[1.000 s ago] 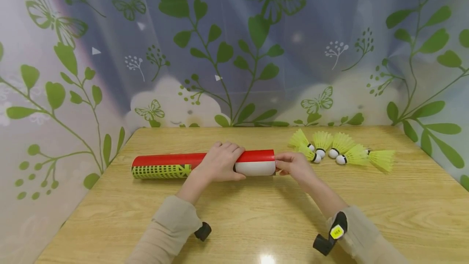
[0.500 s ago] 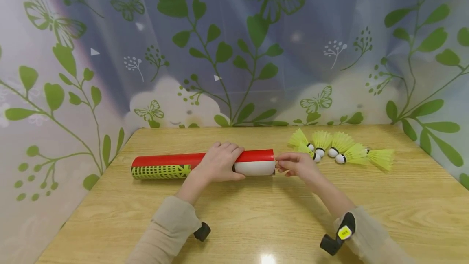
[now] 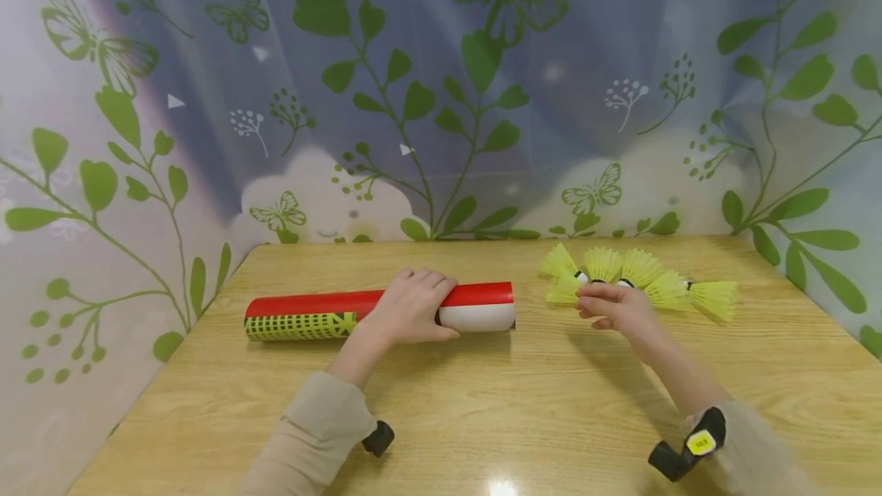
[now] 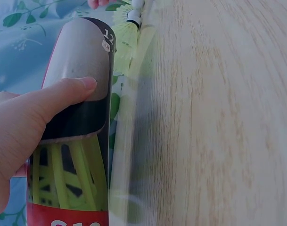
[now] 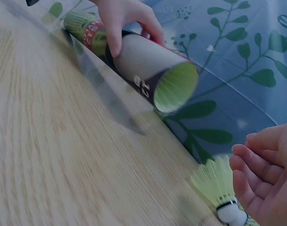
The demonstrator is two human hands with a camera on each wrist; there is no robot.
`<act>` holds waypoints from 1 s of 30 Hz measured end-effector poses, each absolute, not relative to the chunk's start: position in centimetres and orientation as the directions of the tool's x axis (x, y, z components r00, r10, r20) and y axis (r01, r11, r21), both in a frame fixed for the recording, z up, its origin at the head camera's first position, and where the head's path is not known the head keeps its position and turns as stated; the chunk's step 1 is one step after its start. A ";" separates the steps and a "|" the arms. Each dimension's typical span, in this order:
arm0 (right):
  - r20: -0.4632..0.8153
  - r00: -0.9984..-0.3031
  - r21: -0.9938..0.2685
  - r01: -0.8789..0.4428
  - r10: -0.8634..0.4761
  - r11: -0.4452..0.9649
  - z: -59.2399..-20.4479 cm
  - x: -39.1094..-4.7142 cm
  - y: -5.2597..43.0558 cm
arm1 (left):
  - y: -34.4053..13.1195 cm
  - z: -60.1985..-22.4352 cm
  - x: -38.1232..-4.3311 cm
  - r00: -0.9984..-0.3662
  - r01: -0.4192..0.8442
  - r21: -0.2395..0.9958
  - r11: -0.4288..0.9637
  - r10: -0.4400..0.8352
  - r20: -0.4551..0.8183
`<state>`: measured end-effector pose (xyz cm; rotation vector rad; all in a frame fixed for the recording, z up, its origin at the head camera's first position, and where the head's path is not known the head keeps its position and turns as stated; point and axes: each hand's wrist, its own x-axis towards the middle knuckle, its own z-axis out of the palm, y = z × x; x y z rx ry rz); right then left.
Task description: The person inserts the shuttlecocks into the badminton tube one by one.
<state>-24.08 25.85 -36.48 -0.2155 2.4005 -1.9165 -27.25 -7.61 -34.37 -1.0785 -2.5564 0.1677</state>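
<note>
Tube (image 3: 478, 318) in red, white and black, with a yellow-green grid pattern, lies lengthwise on the surface (image 3: 441, 419) under the left hand (image 3: 409, 308). That hand grasps it from above, the thumb on the near side across the pale panel and the other fingers over the far side. Most of the tube's length runs out to the left of this hand; the shorter part points toward the right hand (image 3: 620, 312). In the right wrist view the tube's mouth shows a ribbed yellow shuttlecock skirt (image 5: 177, 88) inside.

The right hand is released, its fingers loosely bent with nothing visible between them, well apart from the tube's mouth. Just beyond it and to both its sides, yellow shuttlecocks (image 3: 641, 266) with white heads and black bands lie in a cluster; whether the hand touches any cannot be told. Beige sleeves (image 3: 306, 435) cover both forearms, and beyond both hands hangs a blue-grey curtain (image 3: 441, 60) printed with green leaves and butterflies.
</note>
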 end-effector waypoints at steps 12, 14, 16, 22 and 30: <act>0.048 -0.998 -0.971 -0.056 -0.040 0.233 -36.1 -23.4 31.5 | -7.6 -34.4 -27.2 -0.641 0.667 -0.251 0.701 0.713 0.286; 0.051 -0.998 -0.967 -0.055 -0.021 0.247 -36.1 -23.3 32.2 | -7.7 -34.4 -27.2 -0.639 0.668 -0.248 0.701 0.712 0.290; 0.054 -0.999 -0.964 -0.053 -0.004 0.259 -36.0 -23.2 32.8 | -7.7 -34.4 -27.2 -0.639 0.669 -0.246 0.702 0.712 0.292; 0.062 -0.997 -0.946 -0.046 0.042 0.320 -36.0 -23.1 34.6 | -7.6 -34.6 -27.3 -0.634 0.670 -0.251 0.699 0.714 0.297; 0.077 -0.990 -0.947 -0.037 0.114 0.319 -36.1 -22.7 36.9 | -7.6 -34.6 -27.3 -0.639 0.669 -0.247 0.701 0.712 0.291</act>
